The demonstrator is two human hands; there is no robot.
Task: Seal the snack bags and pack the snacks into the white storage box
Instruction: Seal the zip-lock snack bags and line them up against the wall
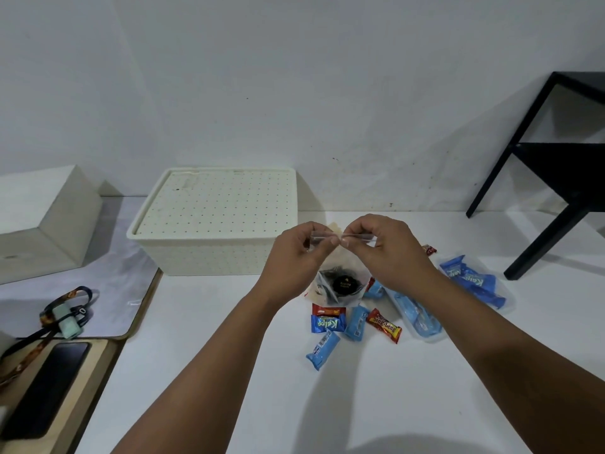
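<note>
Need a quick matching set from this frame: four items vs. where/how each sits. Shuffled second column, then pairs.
1. white storage box
2. clear zip bag
3. Beng-Beng bar
4. black phone

A. pinched at its top by left hand and right hand
B. lying loose on the white table
C. lid on, against the wall
D. on the wooden board at left

Pairs: 1-C, 2-A, 3-B, 4-D

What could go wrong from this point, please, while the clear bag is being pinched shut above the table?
Both hands, left hand and right hand, pinch only the clear bag's top strip, so the hanging bag could slip or seal unevenly. The white storage box has its lid on, so packing will need a free hand first. Loose snack bars lie right below and might get knocked.
</note>
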